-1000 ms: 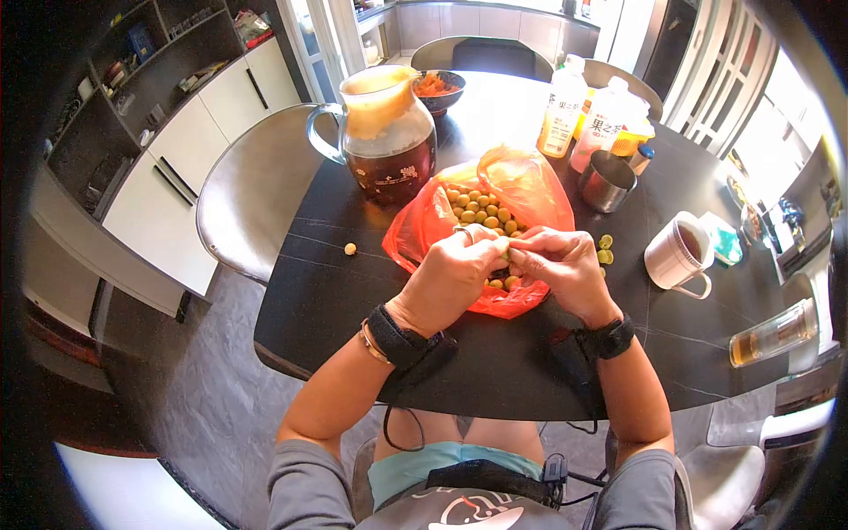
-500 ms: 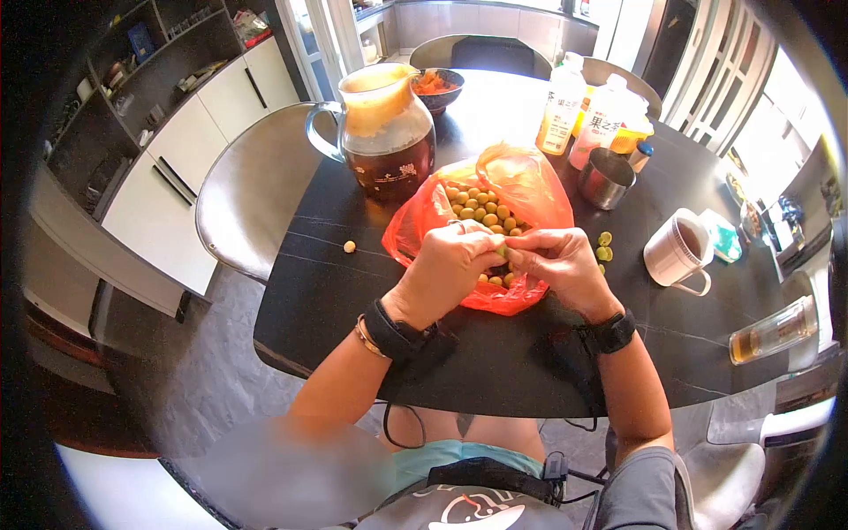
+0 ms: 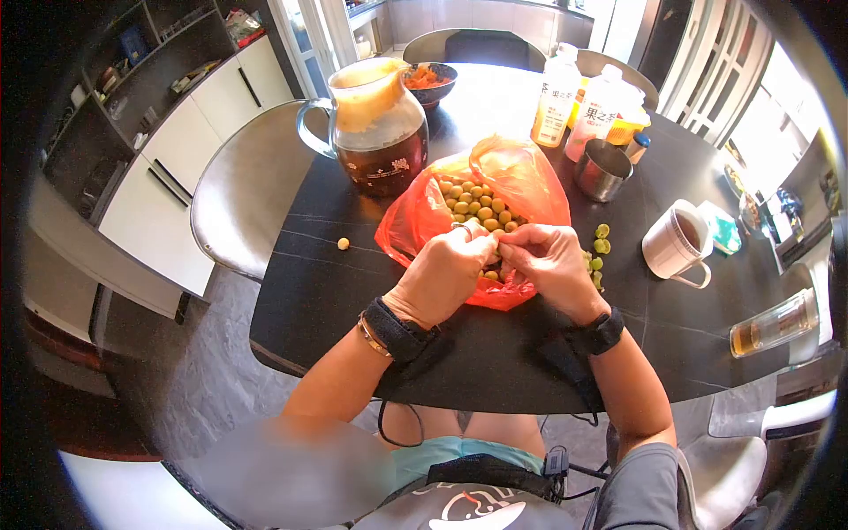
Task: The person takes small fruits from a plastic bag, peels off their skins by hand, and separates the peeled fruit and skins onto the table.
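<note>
An orange plastic bag lies open on the dark table, with several round yellow-green fruits inside. Over the bag's near part, my left hand and my right hand meet at the fingertips, both pinched. What sits between the fingers is too small and hidden to make out. Right of my right hand lie several green pieces, which look like peels. One small pale round thing rests alone to the left of the bag.
Behind the bag stand a glass pitcher of dark liquid, a bowl of orange shreds, two bottles and a metal cup. To the right are a white mug and a glass lying on its side.
My hands stay together over the bag, with the right fingers shifted slightly at the pinch. The whole view has moved a little, so the table things appear slightly higher and further left.
</note>
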`<state>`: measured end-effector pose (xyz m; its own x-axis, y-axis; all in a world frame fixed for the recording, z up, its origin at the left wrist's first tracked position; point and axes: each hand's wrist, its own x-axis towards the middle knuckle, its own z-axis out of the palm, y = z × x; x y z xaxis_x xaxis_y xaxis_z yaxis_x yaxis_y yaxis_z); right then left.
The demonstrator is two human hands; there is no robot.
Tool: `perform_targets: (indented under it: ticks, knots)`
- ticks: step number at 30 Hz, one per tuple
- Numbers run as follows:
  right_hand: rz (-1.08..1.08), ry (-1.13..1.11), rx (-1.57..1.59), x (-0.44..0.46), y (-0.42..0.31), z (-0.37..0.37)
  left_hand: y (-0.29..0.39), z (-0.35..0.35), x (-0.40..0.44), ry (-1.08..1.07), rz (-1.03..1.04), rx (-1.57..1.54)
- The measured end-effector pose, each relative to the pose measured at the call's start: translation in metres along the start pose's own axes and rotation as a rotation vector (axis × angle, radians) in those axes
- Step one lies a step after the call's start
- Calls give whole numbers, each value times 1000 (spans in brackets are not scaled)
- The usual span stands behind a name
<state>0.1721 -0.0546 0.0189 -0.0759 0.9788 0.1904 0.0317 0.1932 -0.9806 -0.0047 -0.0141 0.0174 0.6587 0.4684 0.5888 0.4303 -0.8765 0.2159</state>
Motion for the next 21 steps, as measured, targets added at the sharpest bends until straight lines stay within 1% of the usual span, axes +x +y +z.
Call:
perform_targets:
  ticks: [3,5,8,14,17,19,21]
  knots:
    - [49,-21,40,1,4,1,0,0,-1,-47,-13,17]
    - [93,5,78,0,2,4,0,0,-1,-75,-32,0]
    - [69,1,82,0,4,3,1,0,-2,-91,-21,24]
    - [94,43,102,1,6,6,-1,2,-1,-127,-17,89]
    - [101,22,168,0,7,6,-3,3,-1,-64,-14,62]
    - [116,4,175,0,2,3,-4,-4,1,-24,-49,-47]
    - [131,-13,183,1,0,-3,-7,-5,2,-21,-41,-79]
